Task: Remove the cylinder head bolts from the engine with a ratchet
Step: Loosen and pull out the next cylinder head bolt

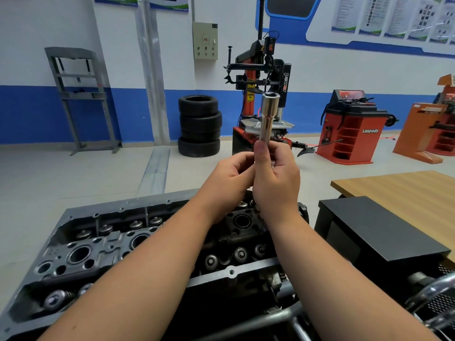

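Both hands, left hand [231, 175] and right hand [275, 178], are gripped around the deep socket [267, 116]; it should be seated squarely before the cylinder head [103, 244] is approached.

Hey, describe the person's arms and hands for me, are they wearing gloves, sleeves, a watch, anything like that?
Both forearms are bare as far as the frame shows; no sleeve edge is in view. The left hand and the right hand wear no gloves. No watch, bracelet or ring shows on the visible wrists and fingers. The nails that can be seen are short and unpainted.
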`<state>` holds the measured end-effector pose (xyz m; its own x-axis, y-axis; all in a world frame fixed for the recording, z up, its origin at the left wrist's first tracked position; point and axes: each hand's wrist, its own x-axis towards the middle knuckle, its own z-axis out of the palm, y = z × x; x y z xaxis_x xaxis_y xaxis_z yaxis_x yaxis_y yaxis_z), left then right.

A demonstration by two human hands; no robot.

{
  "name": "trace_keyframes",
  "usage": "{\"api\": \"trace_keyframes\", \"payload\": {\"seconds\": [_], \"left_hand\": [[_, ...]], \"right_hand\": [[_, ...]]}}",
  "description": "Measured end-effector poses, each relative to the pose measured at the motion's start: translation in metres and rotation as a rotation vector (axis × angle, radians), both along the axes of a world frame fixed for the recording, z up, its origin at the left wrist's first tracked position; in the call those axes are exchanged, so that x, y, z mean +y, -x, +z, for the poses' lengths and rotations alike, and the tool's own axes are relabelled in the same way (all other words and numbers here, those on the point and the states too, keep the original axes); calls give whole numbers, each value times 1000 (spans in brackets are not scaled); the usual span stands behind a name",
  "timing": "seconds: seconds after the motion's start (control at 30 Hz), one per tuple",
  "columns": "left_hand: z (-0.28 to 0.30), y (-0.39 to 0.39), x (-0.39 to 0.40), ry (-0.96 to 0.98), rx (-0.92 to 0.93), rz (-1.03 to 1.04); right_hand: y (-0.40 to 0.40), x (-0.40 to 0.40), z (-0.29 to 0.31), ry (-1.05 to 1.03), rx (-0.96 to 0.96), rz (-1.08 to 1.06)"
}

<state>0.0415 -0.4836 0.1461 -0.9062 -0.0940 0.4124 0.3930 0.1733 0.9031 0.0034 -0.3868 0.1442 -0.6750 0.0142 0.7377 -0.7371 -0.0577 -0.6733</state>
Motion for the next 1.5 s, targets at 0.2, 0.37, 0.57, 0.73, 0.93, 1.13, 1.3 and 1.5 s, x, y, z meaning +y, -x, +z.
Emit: {"api": "trace_keyframes", "payload": {"seconds": [0.2,0.37,0.57,0.73,0.93,1.13,1.3,1.5], "left_hand": [[1,2,0,84,47,81],[0,8,3,31,55,128],[-2,9,4,100,22,73],[-3,2,4,189,-13,58],[1,3,6,177,59,238],[-6,4,7,160,-4,99],[-5,4,1,237,10,182],[-4,11,5,198,58,315]], "right_hand": [[-5,-6,2,147,-186,128],[-13,3,43,225,-128,201],[-7,1,87,103,-206,369],[2,12,98,-4,-453,718],[-14,1,103,-54,-459,312],[-6,5,103,39,-459,519],[-3,7,107,-119,-482,565],[-14,-14,99,22,-319,202]]}}
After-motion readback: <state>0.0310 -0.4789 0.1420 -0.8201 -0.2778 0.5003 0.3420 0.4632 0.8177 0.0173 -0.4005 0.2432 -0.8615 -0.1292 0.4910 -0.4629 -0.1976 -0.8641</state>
